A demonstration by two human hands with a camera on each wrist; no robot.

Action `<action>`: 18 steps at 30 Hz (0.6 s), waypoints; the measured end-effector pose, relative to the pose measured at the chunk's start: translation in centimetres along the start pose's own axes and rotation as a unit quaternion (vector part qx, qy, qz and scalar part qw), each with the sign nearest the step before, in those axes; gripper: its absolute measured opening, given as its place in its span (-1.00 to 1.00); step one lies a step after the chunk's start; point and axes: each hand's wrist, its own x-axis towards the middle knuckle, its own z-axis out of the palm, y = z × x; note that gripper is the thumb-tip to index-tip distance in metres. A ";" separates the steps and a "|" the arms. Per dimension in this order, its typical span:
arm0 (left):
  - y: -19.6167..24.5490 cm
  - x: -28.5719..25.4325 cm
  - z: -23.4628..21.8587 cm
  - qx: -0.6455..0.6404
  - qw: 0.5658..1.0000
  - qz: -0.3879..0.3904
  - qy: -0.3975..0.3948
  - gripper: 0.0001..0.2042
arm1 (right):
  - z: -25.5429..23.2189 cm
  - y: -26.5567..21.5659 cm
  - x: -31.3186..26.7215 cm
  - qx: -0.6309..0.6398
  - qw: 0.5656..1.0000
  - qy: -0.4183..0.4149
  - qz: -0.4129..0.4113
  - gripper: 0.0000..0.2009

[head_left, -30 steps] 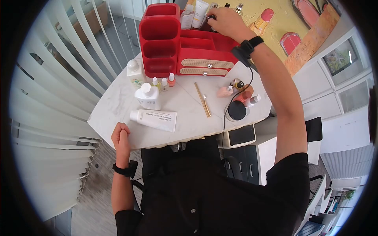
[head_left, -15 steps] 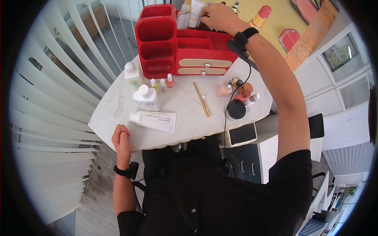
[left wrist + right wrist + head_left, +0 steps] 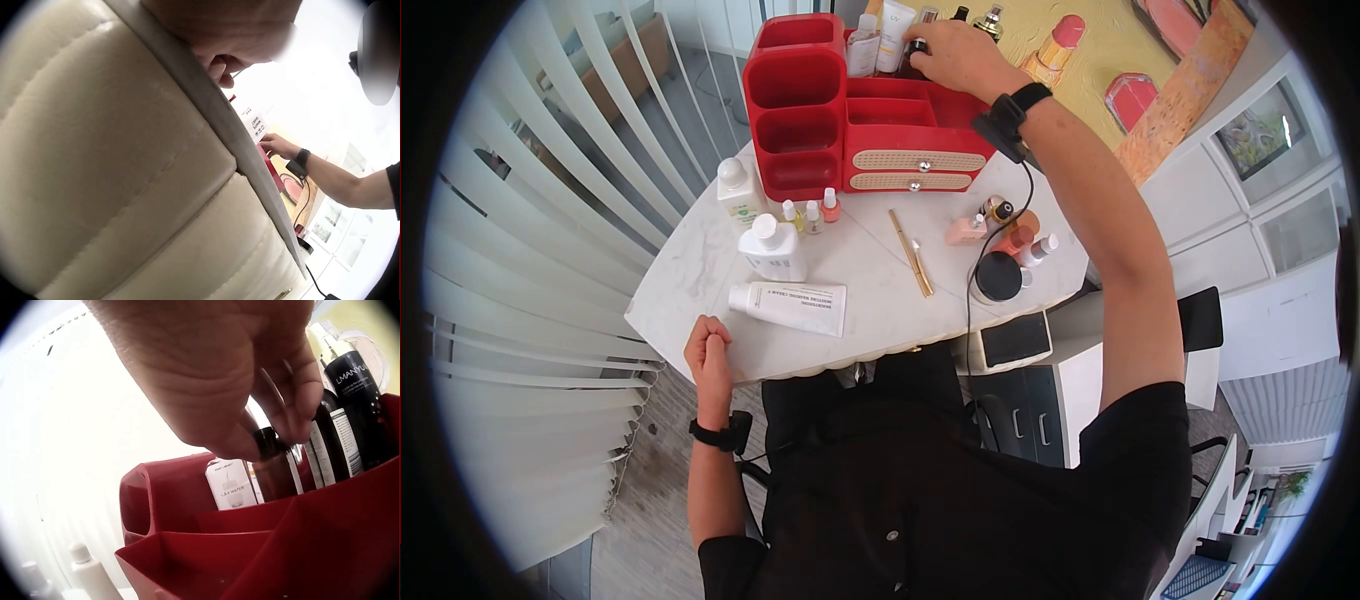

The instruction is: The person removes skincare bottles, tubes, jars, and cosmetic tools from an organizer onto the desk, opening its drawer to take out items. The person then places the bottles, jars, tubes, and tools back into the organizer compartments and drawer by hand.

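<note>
Upright in red organizer [image 3: 870,110], dark bottle [image 3: 273,464], right hand [image 3: 950,50] pinching its cap.

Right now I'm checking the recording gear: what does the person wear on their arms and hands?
Bare hands. Short black sleeves. Each wrist carries a black strap with a small black camera unit: left, right. A thin black cable hangs from the right unit.

White vertical window blinds [image 3: 550,150] fill nine o'clock, bright with daylight. A yellow painted wall canvas [image 3: 1120,50] hangs at one o'clock. White glass-fronted cabinets [image 3: 1280,190] stand at three o'clock.
</note>
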 end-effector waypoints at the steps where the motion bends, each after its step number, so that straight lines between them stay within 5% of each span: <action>1: 0.0 0.0 0.0 -0.002 1.000 0.000 -0.002 -0.84 | 0.1 0.1 -0.1 0.003 1.000 0.004 0.008 -0.63; 7: 0.2 0.0 0.1 -0.010 1.000 -0.002 0.003 -0.84 | -2.5 0.3 -3.1 0.083 0.992 0.090 0.015 -0.70; 18: -1.1 0.3 -0.4 -0.021 1.000 0.010 0.009 -0.83 | -8.2 1.3 -19.9 0.157 0.983 0.053 0.083 -0.82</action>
